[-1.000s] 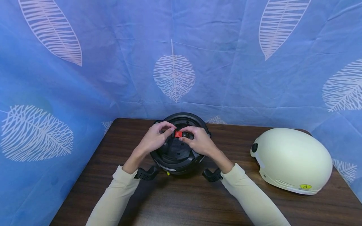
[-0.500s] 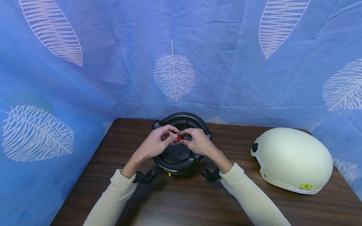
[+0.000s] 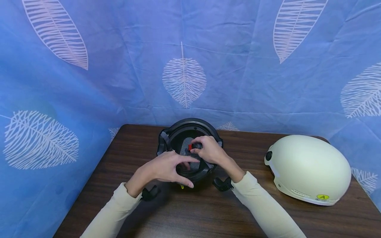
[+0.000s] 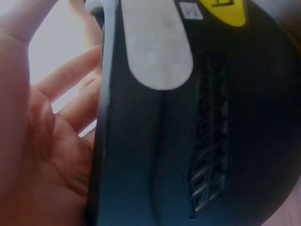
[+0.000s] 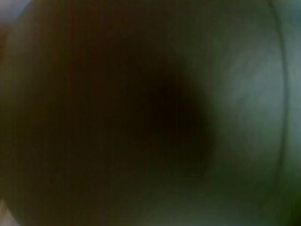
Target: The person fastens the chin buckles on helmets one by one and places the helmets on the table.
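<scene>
A black helmet (image 3: 194, 121) lies upside down on the table, its padded inside facing up. My right hand (image 3: 210, 150) pinches the red and black chin strap buckle (image 3: 190, 147) between thumb and fingers above the opening. At the near left rim, my left hand (image 3: 166, 168) spreads with thumb and fingers apart, the fingers reaching over the opening. A loose dark strap (image 3: 165, 140) hangs at the helmet's left side. In the left wrist view, the helmet's vented shell (image 4: 141, 141) hides part of that hand. The right wrist view is dark and blurred, mostly filled by the shell.
A cream helmet (image 3: 306, 168) with a yellow sticker stands at the right of the dark wooden table (image 3: 196, 215). Blue cloth (image 3: 232, 76) with white leaf prints hangs behind and along the left side.
My left hand has come away from the buckle, moved toward me and spread at the near rim. The right hand still holds the buckle, now slightly nearer to me.
</scene>
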The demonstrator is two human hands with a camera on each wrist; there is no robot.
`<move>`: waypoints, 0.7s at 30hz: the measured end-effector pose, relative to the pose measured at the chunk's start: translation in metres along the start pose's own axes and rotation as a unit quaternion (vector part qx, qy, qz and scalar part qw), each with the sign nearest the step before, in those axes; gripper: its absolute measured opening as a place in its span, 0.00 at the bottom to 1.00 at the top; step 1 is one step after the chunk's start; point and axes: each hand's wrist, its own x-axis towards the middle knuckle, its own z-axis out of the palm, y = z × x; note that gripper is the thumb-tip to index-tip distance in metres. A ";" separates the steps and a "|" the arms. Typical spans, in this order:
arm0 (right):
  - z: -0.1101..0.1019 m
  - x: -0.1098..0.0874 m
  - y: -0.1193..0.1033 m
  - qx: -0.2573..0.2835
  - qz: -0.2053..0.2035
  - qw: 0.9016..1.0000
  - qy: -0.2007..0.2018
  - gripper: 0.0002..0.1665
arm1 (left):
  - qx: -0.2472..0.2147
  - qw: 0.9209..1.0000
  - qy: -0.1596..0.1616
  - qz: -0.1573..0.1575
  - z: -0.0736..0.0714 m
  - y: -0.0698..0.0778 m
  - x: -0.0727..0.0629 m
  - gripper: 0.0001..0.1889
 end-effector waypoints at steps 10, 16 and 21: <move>-0.001 0.001 0.000 0.001 0.036 0.999 -0.029 0.16 | 0.046 0.998 -0.004 0.042 0.003 0.003 -0.003 0.32; -0.002 0.002 -0.001 0.004 0.040 0.998 -0.037 0.15 | 0.039 0.998 -0.012 0.055 0.004 0.003 -0.002 0.28; -0.001 0.002 -0.001 -0.005 0.040 0.998 -0.041 0.16 | 0.033 0.998 -0.015 0.055 0.003 0.004 -0.002 0.28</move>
